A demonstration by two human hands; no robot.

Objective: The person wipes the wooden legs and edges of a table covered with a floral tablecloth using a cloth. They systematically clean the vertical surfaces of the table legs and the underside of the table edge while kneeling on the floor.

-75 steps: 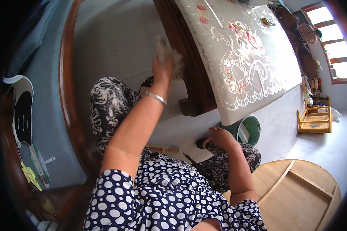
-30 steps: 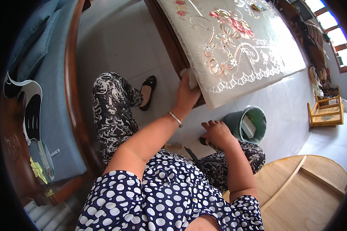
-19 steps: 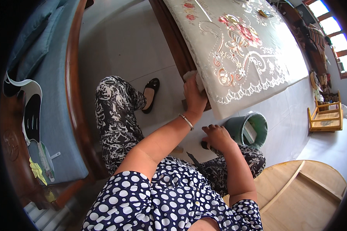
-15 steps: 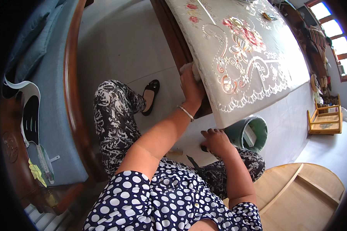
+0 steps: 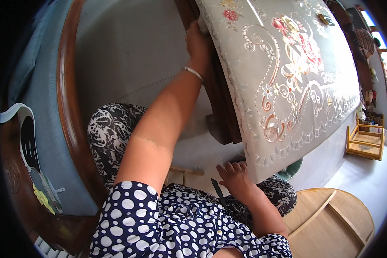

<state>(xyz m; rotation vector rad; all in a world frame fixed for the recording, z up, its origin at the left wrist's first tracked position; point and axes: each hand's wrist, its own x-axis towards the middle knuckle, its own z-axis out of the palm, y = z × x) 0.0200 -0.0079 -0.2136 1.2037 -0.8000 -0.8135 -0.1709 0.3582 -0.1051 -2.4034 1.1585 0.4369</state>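
Observation:
My left arm reaches far forward along the side of a table (image 5: 228,103), whose dark wood shows below its cover. My left hand (image 5: 199,47), with a light bangle on the wrist, presses at that wooden side. A pale cloth (image 5: 203,27) shows just past its fingers, partly hidden by the hand and the cover's edge. The white lace tablecloth (image 5: 253,56) with red flowers hangs over the table's edge. Close to its lower corner, my right hand (image 5: 236,178) hovers above my right knee, fingers apart and nothing in them.
A green bin (image 5: 291,170) stands mostly behind the hanging cloth corner. At right lie a round wooden board (image 5: 331,219) and a small wooden stool (image 5: 365,139). A blue-cushioned wooden sofa (image 5: 64,116) runs along the left, with a white-and-black fan-shaped thing (image 5: 28,137) on it.
My left hand has slid forward along the table's side with the cloth. My view has shifted, and the bin is now mostly covered by the tablecloth. My right hand stays near my knee.

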